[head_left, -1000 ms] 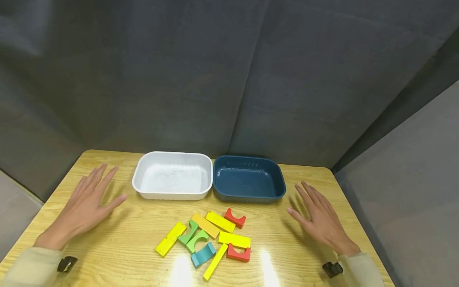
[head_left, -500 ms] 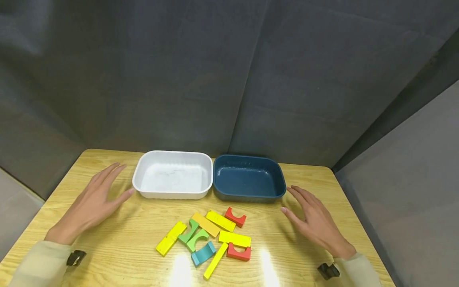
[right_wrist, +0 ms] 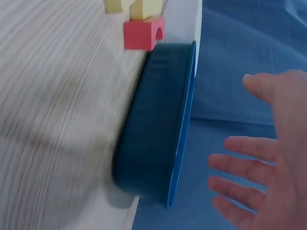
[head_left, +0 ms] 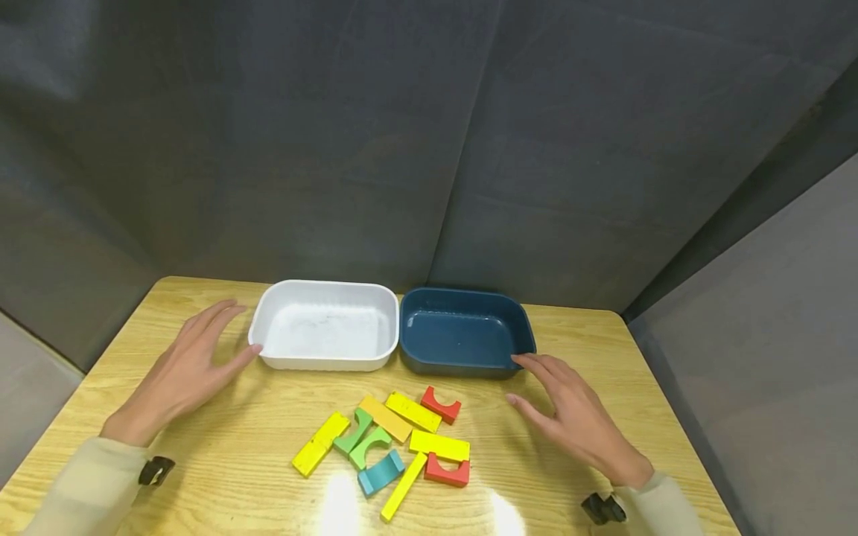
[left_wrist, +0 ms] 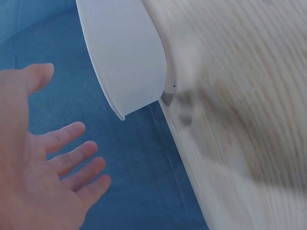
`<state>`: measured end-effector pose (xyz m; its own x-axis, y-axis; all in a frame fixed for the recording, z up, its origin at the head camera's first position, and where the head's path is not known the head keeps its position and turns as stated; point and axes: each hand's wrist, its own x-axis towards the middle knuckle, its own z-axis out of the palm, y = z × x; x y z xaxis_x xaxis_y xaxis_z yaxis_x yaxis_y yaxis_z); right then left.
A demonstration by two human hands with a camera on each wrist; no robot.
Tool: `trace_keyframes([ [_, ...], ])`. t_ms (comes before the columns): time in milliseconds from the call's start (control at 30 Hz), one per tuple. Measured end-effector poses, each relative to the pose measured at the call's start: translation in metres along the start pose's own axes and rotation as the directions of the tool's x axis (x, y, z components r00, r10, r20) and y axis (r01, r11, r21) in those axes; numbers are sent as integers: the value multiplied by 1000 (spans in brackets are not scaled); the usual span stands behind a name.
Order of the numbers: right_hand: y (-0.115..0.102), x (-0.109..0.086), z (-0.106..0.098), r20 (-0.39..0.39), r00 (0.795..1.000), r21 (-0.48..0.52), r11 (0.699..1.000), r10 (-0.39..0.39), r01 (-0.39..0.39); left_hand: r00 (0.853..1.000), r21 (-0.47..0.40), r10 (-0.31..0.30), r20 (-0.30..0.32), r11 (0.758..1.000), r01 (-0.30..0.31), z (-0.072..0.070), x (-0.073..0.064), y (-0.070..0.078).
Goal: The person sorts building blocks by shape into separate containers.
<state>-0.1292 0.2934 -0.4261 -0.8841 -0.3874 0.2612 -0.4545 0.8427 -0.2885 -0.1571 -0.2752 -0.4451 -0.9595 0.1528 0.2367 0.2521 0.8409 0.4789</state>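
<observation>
My left hand [head_left: 191,368] hovers at the left end of the white tray [head_left: 326,365], its thumb tip overlapping the tray's near left corner in the head view. The fingers are spread and hold nothing. My right hand [head_left: 573,413] is at the near right corner of the dark blue tray [head_left: 462,368], index fingertip overlapping its rim in that view. In the right wrist view, its fingers [right_wrist: 240,167] are loosely extended beside the blue tray [right_wrist: 153,124]. The left wrist view has the white tray [left_wrist: 127,52] apart from the relaxed fingers.
In front of the trays lie several toy blocks: yellow bars [head_left: 439,446], an orange bar [head_left: 385,419], green arches [head_left: 369,447], a blue curved block [head_left: 380,473] and red arches [head_left: 446,471]. A dark cloth [head_left: 335,149] hangs behind the wooden table [head_left: 221,476].
Both hands have moved inward: the left one rightward toward the white tray, the right one leftward toward the blue tray. Trays and blocks stay where they were.
</observation>
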Motion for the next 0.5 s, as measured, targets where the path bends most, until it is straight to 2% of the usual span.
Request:
trace_keyframes([
  [200,-14,4,3,-21,996,6,997,-81,81,1000,-2,2,1,1000,-2,3,3,2],
  [500,-38,10,13,-31,977,41,976,-213,214,1000,4,7,21,1000,-7,4,14,5],
])
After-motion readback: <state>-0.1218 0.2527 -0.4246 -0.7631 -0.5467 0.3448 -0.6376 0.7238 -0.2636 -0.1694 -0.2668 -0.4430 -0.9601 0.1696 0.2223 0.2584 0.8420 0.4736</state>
